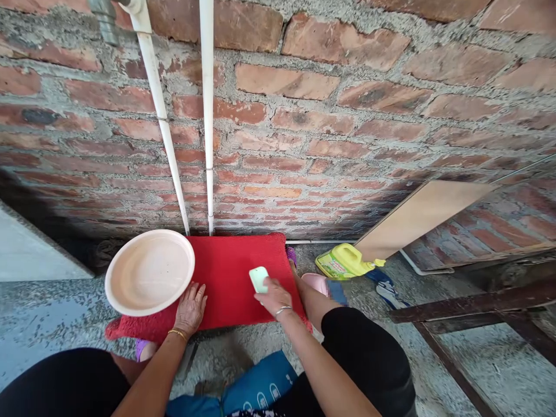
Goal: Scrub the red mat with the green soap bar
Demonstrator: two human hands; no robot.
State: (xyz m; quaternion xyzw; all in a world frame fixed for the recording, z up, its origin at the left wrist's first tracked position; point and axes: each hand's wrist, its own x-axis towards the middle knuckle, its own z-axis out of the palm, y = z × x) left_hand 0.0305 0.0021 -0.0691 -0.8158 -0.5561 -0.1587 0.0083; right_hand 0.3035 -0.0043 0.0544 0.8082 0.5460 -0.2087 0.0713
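Left hand (191, 308) spread on red cloth (228, 278) by basin rim (143, 311) | right hand (274, 299) gripping green object (258, 279) | open cloth between

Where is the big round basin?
In the head view, the basin is at left, on the red cloth, just beside the left hand.
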